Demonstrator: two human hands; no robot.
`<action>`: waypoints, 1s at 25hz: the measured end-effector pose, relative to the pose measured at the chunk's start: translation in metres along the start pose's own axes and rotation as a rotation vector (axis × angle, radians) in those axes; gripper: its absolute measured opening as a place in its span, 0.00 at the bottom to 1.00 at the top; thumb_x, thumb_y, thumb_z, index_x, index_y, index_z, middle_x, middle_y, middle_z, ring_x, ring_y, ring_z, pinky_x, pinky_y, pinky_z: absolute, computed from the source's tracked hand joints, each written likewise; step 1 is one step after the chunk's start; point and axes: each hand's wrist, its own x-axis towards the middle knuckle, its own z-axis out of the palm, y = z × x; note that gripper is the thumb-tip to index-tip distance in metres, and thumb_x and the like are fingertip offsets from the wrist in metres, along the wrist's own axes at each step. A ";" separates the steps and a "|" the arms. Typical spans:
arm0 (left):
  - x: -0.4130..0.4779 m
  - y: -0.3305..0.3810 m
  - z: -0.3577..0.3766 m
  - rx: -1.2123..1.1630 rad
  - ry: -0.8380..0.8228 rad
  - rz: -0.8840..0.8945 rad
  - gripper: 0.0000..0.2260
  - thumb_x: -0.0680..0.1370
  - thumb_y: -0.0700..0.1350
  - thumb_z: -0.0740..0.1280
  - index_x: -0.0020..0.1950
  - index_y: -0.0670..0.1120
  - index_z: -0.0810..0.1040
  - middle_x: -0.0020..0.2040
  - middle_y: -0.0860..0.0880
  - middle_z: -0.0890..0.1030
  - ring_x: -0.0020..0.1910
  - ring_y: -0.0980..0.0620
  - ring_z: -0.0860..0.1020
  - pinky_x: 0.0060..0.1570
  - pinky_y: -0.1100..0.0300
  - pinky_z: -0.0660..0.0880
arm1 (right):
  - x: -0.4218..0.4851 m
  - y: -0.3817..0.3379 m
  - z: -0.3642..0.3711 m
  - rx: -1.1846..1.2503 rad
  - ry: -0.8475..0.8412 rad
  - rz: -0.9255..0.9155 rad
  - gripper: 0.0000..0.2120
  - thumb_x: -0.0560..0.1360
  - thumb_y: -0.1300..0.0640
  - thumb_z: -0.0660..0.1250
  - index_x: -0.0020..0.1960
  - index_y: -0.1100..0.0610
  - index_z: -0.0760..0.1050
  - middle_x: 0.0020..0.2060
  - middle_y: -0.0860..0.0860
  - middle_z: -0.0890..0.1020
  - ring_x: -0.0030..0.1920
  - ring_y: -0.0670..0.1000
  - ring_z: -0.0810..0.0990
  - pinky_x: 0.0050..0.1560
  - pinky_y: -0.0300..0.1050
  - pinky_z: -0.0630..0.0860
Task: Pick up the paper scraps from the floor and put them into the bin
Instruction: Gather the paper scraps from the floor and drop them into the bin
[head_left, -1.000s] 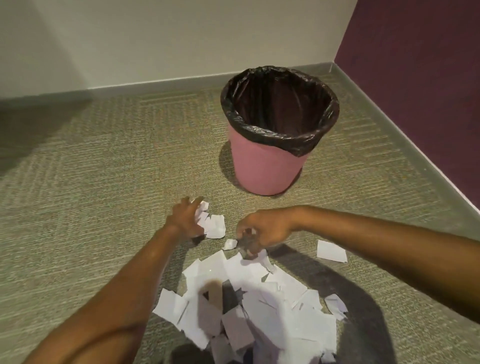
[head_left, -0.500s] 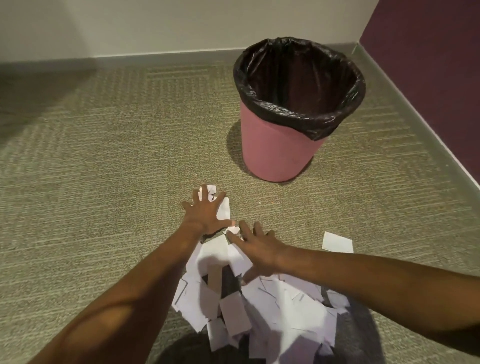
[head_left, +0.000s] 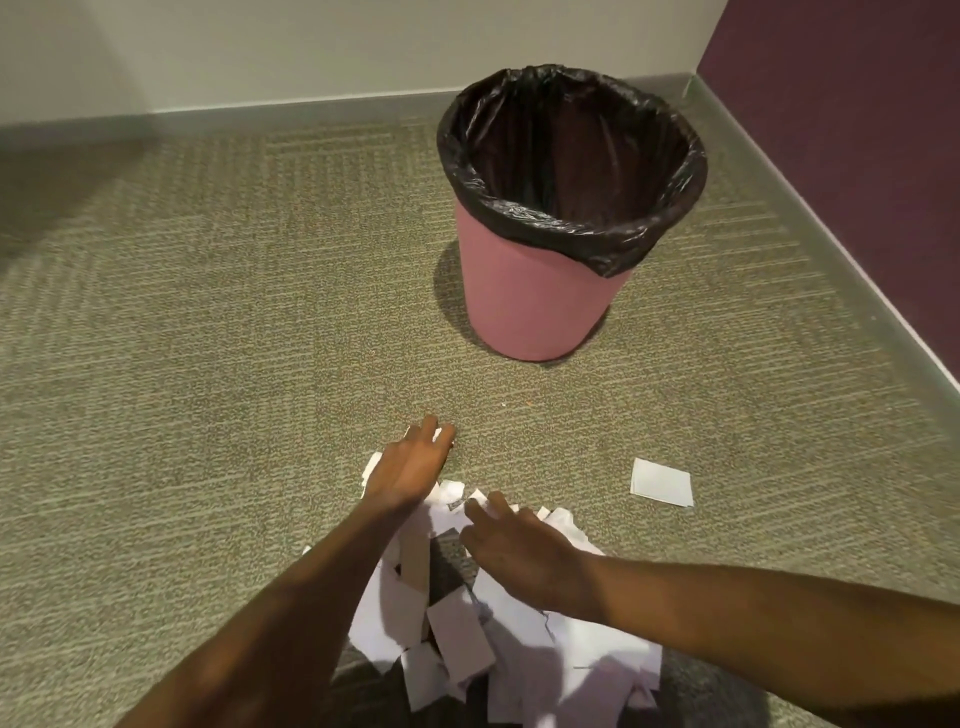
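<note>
A pile of several white paper scraps (head_left: 498, 639) lies on the carpet at the bottom centre. My left hand (head_left: 408, 467) rests flat, palm down, on the pile's far edge, with a few scraps showing under its fingers. My right hand (head_left: 511, 545) lies flat on the pile just right of it, fingers spread toward the left hand. Neither hand has closed around paper. One separate scrap (head_left: 661, 481) lies on the carpet to the right. The pink bin (head_left: 540, 306), lined with a black bag, stands upright beyond the pile and looks empty inside.
Green-grey carpet (head_left: 208, 364) covers the floor. A white wall with a grey skirting (head_left: 291, 109) runs behind the bin. A purple wall (head_left: 857, 130) closes the right side, forming a corner near the bin.
Both hands went from pinching scraps at the pile's far edge to lying flat on it, and drew back toward me. The view shifted, so the bin looks nearer.
</note>
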 end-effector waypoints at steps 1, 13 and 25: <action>0.001 0.000 -0.001 0.008 -0.010 0.009 0.12 0.78 0.38 0.63 0.59 0.47 0.66 0.53 0.43 0.71 0.46 0.43 0.76 0.37 0.52 0.67 | 0.000 -0.001 -0.001 0.001 0.001 0.011 0.19 0.71 0.65 0.50 0.35 0.48 0.76 0.42 0.46 0.81 0.44 0.49 0.83 0.27 0.37 0.71; 0.017 -0.014 -0.007 -0.093 -0.048 0.021 0.10 0.76 0.35 0.63 0.53 0.47 0.66 0.49 0.45 0.72 0.36 0.47 0.72 0.34 0.51 0.72 | 0.012 0.041 -0.034 0.494 -0.118 0.019 0.08 0.76 0.70 0.59 0.51 0.65 0.74 0.50 0.61 0.77 0.45 0.61 0.78 0.39 0.52 0.74; 0.019 -0.006 -0.154 -1.681 0.199 -0.388 0.06 0.82 0.41 0.62 0.44 0.45 0.73 0.34 0.47 0.69 0.25 0.55 0.65 0.21 0.66 0.64 | -0.006 0.121 -0.145 1.409 0.066 0.290 0.06 0.70 0.70 0.73 0.46 0.64 0.84 0.44 0.60 0.86 0.43 0.62 0.85 0.44 0.55 0.82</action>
